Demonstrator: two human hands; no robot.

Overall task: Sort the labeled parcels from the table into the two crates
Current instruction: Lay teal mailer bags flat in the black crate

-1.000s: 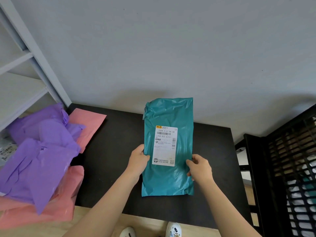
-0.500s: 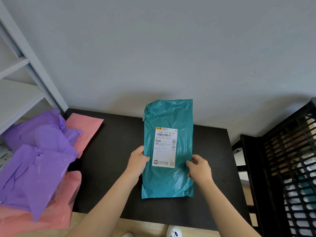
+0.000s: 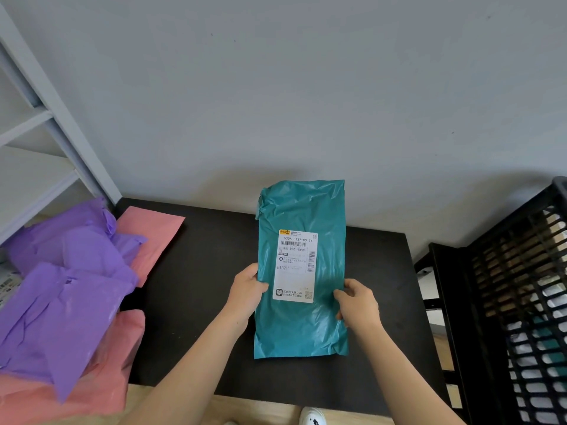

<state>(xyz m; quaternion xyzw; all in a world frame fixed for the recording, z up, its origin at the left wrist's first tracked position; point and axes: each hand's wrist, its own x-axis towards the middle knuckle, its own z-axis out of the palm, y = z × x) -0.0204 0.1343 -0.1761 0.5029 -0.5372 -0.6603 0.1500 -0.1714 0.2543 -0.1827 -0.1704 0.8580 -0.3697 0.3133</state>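
Note:
I hold a teal plastic parcel [image 3: 302,326] upright above the black table [image 3: 196,289], its white shipping label [image 3: 295,266] facing me. My left hand [image 3: 247,291] grips the parcel's left edge beside the label. My right hand [image 3: 357,303] grips its right edge at about the same height. A black slatted crate [image 3: 521,302] stands at the right, past the table's end, with white and teal parcels showing through its slats.
A heap of purple parcels [image 3: 61,289] lies over pink parcels [image 3: 92,378] on the table's left side, and one pink parcel [image 3: 153,234] reaches the back edge. A white shelf unit [image 3: 36,142] rises at the far left. A grey wall stands behind the table.
The parcel stays in both hands, held almost still. The view has tilted slightly, so the heap and the crate sit a little lower and further out in the frame.

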